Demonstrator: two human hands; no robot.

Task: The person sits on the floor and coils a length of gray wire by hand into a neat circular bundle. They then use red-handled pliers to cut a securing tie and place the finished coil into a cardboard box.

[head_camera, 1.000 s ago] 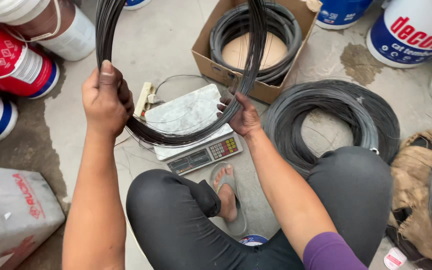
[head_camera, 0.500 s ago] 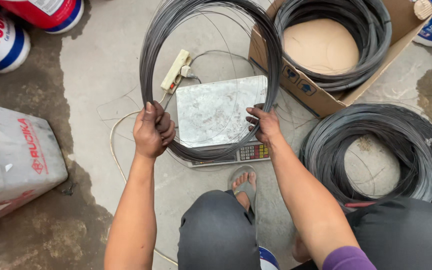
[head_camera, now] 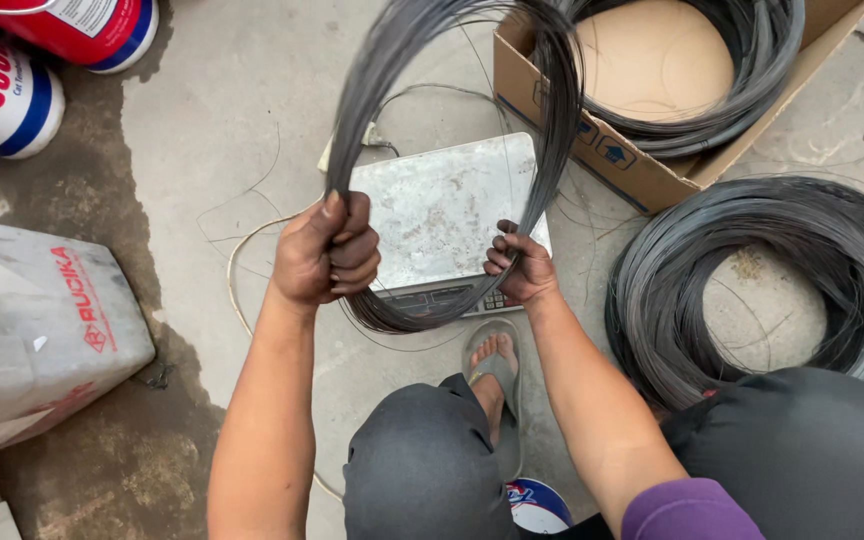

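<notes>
**Head view: both hands up on a loop of dark wire**

Head camera looks down on a grey concrete floor [head_camera: 232, 130], stained dark on the left. Biggest on it is the large flat coil of dark steel wire [head_camera: 762, 280] at right, lying beside the person's knee. Above it sits an open brown cardboard box [head_camera: 642, 165] with another dark wire coil [head_camera: 742, 90] inside. At far left there's a pale grey plastic jerrycan [head_camera: 42, 330] on its side, and red-and-white paint buckets [head_camera: 12, 90] up in the corner. Centre stage: a hand-held loop of thin dark wire [head_camera: 372, 90], raised upright over a flat digital weighing scale with a scuffed metal plate [head_camera: 442, 215]. Left hand [head_camera: 327, 255] has its fingers [head_camera: 352, 255] wrapped tight around the loop's left side. Right hand [head_camera: 522, 268] curls its fingers around the lower right of the same loop. A sandalled foot [head_camera: 492, 365] rests just below the scale.
</notes>
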